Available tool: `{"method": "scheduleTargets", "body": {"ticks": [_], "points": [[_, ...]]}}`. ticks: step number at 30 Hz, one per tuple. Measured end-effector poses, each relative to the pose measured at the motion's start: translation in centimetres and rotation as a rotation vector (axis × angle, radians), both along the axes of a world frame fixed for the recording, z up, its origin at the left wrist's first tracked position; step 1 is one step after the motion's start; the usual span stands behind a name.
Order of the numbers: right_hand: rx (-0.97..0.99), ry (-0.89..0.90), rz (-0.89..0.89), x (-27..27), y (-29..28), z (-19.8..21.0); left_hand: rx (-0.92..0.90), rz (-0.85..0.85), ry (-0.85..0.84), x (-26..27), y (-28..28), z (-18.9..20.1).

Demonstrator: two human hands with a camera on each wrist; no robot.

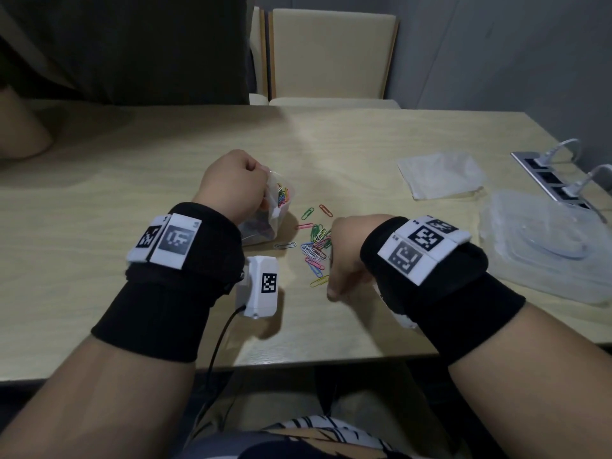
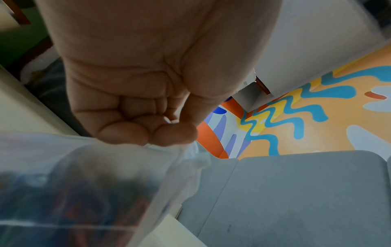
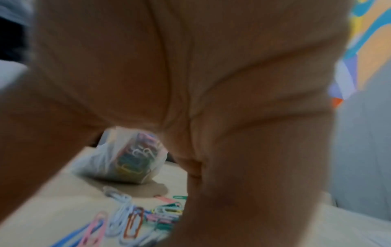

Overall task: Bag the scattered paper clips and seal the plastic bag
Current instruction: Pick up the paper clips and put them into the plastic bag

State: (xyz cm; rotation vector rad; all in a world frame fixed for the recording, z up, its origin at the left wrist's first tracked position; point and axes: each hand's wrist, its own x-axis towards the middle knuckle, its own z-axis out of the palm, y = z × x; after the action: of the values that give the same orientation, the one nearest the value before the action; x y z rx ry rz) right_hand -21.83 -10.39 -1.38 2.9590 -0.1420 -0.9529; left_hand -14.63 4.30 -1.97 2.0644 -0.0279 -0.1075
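A clear plastic bag (image 1: pixel 276 212) stands on the table (image 1: pixel 132 167), part filled with coloured paper clips. My left hand (image 1: pixel 261 193) pinches its top rim, thumb against curled fingers (image 2: pixel 148 132), and holds the mouth up. The bag (image 2: pixel 84 183) hangs blurred below that hand. Several loose paper clips (image 1: pixel 314 250) lie scattered just right of the bag. My right hand (image 1: pixel 331 266) is cupped over this pile, fingers pointing down among the clips and thumb spread apart. In the right wrist view the bag (image 3: pixel 127 160) shows between thumb and fingers, with clips (image 3: pixel 131 217) beneath; the fingertips are hidden.
A flat spare plastic bag (image 1: pixel 440 175) lies at the back right. A clear plastic container (image 1: pixel 543 253) sits at the right edge, with a socket strip and cables (image 1: pixel 556 180) behind it. A chair (image 1: pixel 331 54) stands beyond the table. Another person's arm (image 1: pixel 20 134) rests far left.
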Motion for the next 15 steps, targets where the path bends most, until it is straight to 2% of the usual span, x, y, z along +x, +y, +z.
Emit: {"method": "scheduleTargets", "body": {"ticks": [2, 6, 11, 15], "points": [[0.046, 0.016, -0.041, 0.0, 0.2, -0.7, -0.014, 0.002, 0.009, -0.1, -0.1, 0.1], [0.082, -0.116, -0.045, 1.4, 0.4, -1.4, -0.031, -0.002, 0.024, -0.1, -0.1, 0.1], [0.142, -0.219, -0.194, 3.6, -0.5, -1.9, -0.070, -0.004, 0.047, -0.2, 0.1, -0.1], [0.086, -0.194, -0.084, 4.7, -1.1, -2.2, -0.061, -0.013, 0.041, -0.2, 0.2, -0.3]]}}
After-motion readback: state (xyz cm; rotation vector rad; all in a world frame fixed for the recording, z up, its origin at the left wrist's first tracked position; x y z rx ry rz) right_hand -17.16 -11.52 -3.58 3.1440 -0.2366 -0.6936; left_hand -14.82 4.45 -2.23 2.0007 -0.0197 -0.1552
